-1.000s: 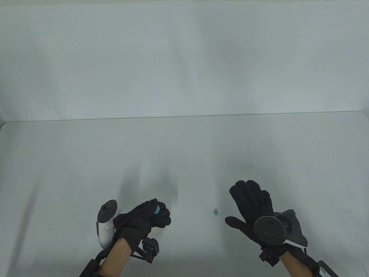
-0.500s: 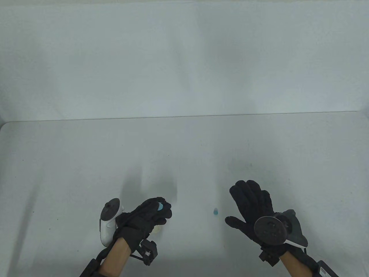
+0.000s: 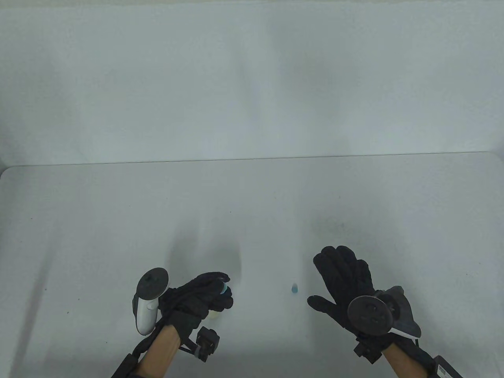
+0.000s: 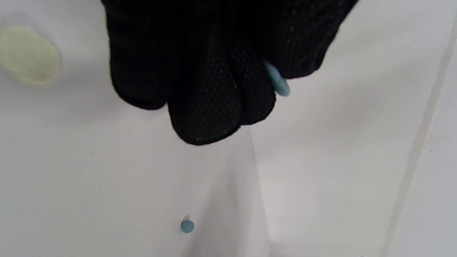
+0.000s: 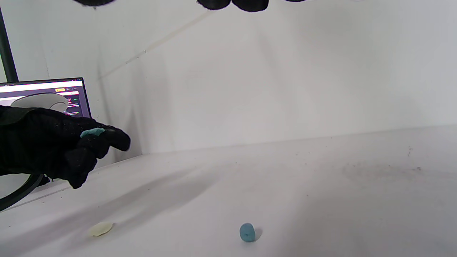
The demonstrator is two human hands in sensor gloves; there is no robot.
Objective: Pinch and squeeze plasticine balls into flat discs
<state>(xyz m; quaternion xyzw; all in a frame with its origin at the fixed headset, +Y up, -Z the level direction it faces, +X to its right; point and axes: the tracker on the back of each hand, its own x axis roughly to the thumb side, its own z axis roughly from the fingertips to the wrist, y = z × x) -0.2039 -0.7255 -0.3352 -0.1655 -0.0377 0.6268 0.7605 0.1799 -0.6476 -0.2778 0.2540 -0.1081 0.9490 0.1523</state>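
My left hand [image 3: 220, 287] pinches a flattened light blue plasticine piece [image 3: 225, 289] between thumb and fingers, held above the table; the piece also shows in the left wrist view [image 4: 277, 80] and the right wrist view [image 5: 92, 132]. A small blue plasticine ball [image 3: 294, 289] lies on the table between the hands, also in the left wrist view [image 4: 187, 226] and the right wrist view [image 5: 247, 232]. A pale yellow flat disc [image 3: 213, 314] lies under the left hand, also in the left wrist view [image 4: 29, 54] and the right wrist view [image 5: 100, 229]. My right hand [image 3: 334, 271] is spread open and empty, just right of the ball.
The white table [image 3: 118, 220] ends at a far edge against a white backdrop. A laptop screen [image 5: 53, 96] shows at the left of the right wrist view, behind the left hand.
The left hand has turned and shifted slightly while squeezing the light blue piece. The right hand and the blue ball have not moved.
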